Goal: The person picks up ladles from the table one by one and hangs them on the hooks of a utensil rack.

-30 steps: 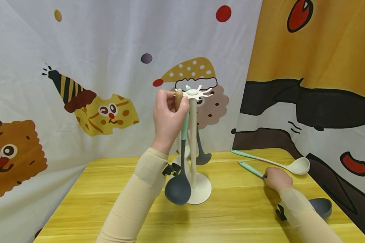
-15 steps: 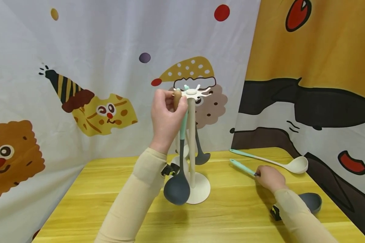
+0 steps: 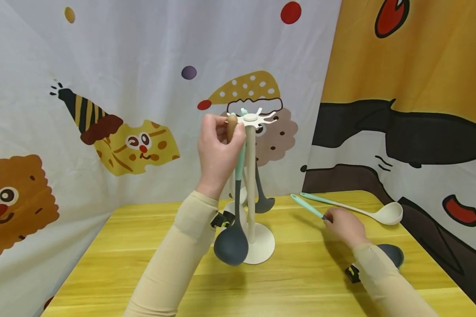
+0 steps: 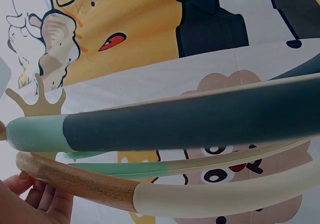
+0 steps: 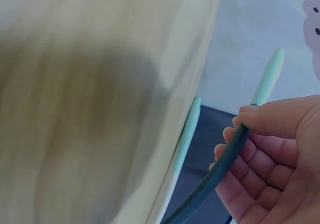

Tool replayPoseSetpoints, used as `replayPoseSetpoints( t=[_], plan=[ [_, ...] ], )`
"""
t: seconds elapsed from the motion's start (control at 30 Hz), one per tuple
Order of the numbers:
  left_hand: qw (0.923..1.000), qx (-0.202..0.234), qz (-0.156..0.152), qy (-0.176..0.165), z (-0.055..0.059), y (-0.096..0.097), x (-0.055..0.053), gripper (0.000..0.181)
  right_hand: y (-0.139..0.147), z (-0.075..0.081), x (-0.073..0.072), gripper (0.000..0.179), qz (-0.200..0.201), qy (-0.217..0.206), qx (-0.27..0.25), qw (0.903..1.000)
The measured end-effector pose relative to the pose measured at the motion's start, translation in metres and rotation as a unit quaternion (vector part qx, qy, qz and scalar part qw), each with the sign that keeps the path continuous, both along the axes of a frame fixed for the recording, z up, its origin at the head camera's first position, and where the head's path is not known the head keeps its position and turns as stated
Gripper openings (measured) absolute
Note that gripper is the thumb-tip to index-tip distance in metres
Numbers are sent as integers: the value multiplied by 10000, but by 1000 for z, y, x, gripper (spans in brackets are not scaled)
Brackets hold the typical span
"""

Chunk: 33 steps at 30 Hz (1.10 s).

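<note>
At the cream utensil rack, my left hand pinches the wooden handle of a cream-shafted utensil right by the hooks. Its lower end is largely hidden. A dark grey ladle with a mint handle hangs in front of it. Over the table's right side, my right hand grips a second dark grey ladle by its shaft, just below the mint handle. The bowl of this ladle shows behind my right forearm.
A cream ladle with a mint handle lies at the back right of the wooden table. Another dark utensil and pale ones hang on the rack's far side. A cartoon-printed curtain stands behind.
My right hand has moved left with the dark ladle, its handle end rising and coming nearer the rack. My left hand keeps its place at the rack's top.
</note>
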<state>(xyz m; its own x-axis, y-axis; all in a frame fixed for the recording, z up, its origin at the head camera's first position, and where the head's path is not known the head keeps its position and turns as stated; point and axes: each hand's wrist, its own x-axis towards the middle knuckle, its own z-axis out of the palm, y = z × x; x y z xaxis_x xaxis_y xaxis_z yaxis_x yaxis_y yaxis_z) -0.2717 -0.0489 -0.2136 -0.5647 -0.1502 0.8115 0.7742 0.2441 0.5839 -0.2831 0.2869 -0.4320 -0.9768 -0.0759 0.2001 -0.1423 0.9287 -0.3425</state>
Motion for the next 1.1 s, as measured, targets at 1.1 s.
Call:
replayPoseSetpoints(
  t=[1.1],
  plan=[
    [10000,-10,-31,26,1,0,1,28,-40,29,-5,16,159,1461,-1621,9758]
  ],
)
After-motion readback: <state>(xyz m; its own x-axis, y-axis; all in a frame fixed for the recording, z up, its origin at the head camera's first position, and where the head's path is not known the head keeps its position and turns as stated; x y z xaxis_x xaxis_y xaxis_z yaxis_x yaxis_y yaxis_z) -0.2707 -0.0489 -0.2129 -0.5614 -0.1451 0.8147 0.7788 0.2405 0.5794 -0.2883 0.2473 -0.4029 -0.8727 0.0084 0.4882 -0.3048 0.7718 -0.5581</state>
